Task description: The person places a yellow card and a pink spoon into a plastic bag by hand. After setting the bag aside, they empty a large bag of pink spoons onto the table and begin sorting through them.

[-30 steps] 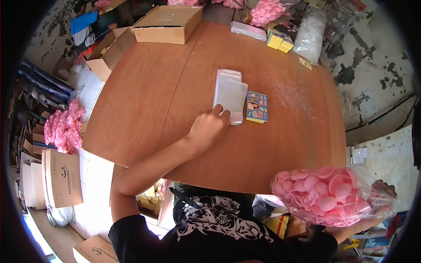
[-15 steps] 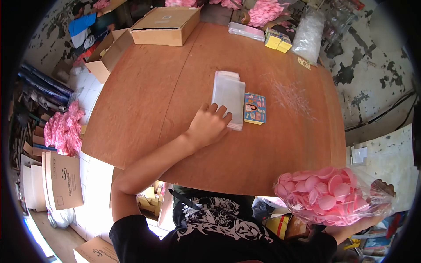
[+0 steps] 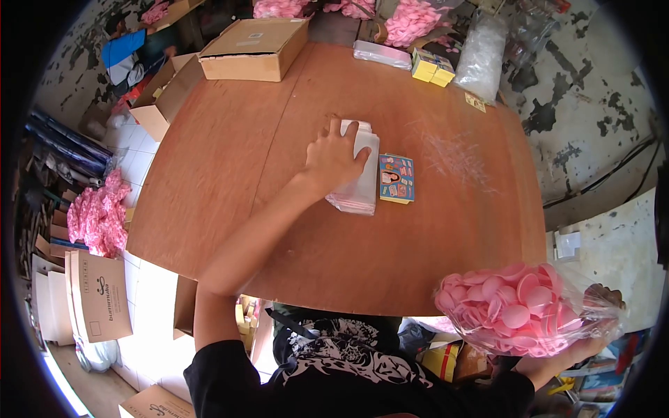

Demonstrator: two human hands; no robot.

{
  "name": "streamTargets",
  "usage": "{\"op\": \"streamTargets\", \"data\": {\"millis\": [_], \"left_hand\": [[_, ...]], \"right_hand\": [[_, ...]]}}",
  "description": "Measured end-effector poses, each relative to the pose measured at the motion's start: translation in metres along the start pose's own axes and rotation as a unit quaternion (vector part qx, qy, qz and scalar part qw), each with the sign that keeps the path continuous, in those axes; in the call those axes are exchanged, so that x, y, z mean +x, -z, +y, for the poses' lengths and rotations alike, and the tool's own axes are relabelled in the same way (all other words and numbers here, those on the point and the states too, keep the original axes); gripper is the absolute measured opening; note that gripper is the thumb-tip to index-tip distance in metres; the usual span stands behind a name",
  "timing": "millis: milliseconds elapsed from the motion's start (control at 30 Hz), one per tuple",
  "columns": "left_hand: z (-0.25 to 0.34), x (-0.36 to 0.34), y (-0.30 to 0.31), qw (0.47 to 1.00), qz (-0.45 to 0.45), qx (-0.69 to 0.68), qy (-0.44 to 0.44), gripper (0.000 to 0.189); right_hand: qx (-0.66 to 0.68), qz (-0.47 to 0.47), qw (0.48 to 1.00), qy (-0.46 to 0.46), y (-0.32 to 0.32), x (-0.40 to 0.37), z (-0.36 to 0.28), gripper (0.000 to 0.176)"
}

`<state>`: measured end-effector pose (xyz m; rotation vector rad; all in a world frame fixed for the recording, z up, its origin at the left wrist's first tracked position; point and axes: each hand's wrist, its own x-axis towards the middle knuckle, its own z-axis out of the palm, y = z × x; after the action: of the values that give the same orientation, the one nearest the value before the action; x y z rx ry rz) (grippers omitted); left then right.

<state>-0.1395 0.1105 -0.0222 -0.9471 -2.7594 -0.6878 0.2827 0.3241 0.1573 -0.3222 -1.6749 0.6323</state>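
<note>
My left hand [image 3: 332,159] lies over the left side of a stack of clear plastic sleeves [image 3: 361,182], its fingers spread and holding nothing. Right beside the stack is a small pile of blue printed cards [image 3: 396,178] with yellow edges. At the lower right, my right hand [image 3: 603,304] is closed round the gathered neck of a clear plastic bag [image 3: 517,306]. Pink, rounded, spoon-like pieces fill this bag, which hangs by the table's near right edge. Crinkled plastic partly covers the right fingers.
Toward the back of the wooden table [image 3: 279,230] are a cardboard box [image 3: 254,49], yellow card stacks [image 3: 433,67] and a plastic roll [image 3: 481,56]. Thin clear strands [image 3: 456,157] lie at right. Another person [image 3: 125,56] is at the far left, near an open carton [image 3: 162,94].
My left hand has moved farther up the sleeve stack, and its curled fingers have spread out. The right hand keeps its grip on the bag. The whole view has shifted slightly.
</note>
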Motion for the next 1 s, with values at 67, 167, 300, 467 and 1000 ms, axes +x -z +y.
{"op": "streamTargets", "data": {"millis": [67, 167, 300, 467, 1000], "left_hand": [[0.007, 0.027, -0.005, 0.998, -0.037, 0.023, 0.035, 0.071], [0.02, 0.055, -0.021, 0.989, -0.096, 0.063, 0.089, 0.083], [0.036, 0.073, -0.027, 0.957, -0.199, 0.174, 0.123, 0.092], [0.029, 0.072, -0.032, 0.963, -0.174, 0.165, 0.12, 0.087], [-0.014, 0.063, -0.023, 0.988, -0.111, -0.042, 0.103, 0.045]], "right_hand": [[0.006, -0.004, 1.0, -0.001, 0.003, 0.0, 0.001, 0.042], [0.014, -0.007, 1.0, -0.001, 0.011, 0.001, 0.001, 0.042], [0.027, -0.019, 0.999, -0.003, 0.023, 0.002, 0.002, 0.041], [0.041, -0.028, 0.999, -0.005, 0.033, 0.001, 0.004, 0.041], [0.131, -0.115, 0.984, -0.014, 0.019, 0.016, 0.011, 0.04]]}}
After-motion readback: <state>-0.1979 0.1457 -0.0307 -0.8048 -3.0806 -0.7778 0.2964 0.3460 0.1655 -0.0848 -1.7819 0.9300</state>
